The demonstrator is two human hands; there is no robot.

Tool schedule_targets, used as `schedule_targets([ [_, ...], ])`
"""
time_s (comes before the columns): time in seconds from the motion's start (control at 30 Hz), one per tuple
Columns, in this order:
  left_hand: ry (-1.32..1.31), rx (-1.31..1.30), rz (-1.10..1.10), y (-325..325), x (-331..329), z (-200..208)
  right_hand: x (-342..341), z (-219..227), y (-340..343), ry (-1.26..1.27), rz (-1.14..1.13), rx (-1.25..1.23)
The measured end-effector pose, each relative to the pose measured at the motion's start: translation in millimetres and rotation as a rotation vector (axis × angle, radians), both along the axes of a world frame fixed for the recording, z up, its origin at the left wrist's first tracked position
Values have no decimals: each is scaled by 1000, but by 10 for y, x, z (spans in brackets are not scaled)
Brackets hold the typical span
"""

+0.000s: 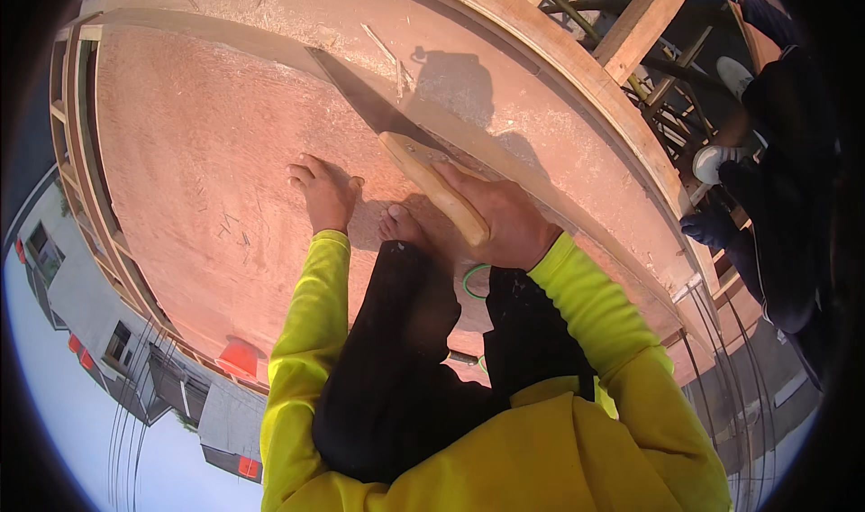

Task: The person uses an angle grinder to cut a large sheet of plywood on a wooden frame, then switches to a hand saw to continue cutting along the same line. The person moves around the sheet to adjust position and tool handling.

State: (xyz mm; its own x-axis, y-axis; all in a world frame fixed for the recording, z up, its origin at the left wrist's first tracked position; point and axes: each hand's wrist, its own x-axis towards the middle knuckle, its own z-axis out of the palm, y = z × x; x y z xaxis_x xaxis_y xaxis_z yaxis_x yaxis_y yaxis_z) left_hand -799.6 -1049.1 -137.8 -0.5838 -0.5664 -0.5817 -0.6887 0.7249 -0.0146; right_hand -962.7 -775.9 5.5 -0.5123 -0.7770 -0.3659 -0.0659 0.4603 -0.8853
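Observation:
A handsaw (431,186) with a pale wooden handle is gripped in my right hand (509,222). Its dark blade slants away to the far left, along the edge of a reddish plywood sheet (189,151). Whether the teeth touch the wood I cannot tell. My left hand (324,192) presses on the sheet, fingers apart and slightly bent, holding nothing. Between the hands, my bare foot (401,225) also rests on the plywood.
Thin wood offcuts (383,48) lie beyond the blade. A timber edge (622,133) curves along the right, with poles and beams past it. A person in dark clothes (784,187) stands there. Behind my left arm is a red object (239,357); a green loop (473,282) lies by my legs.

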Motion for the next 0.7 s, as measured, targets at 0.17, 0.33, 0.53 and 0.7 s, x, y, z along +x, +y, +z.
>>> schedule_targets([
  [0.17,28,-45,31,-205,-12,36,79,525,774,-108,26,30],
  [0.33,-16,-36,-35,-47,-56,-26,-64,335,386,-190,-16,66],
  [0.53,-17,-93,-125,-212,23,9,169,567,919,-71,-40,-21],
  [0.7,-176,-98,-221,-51,-141,25,-64,-20,279,-131,-72,-8],
])
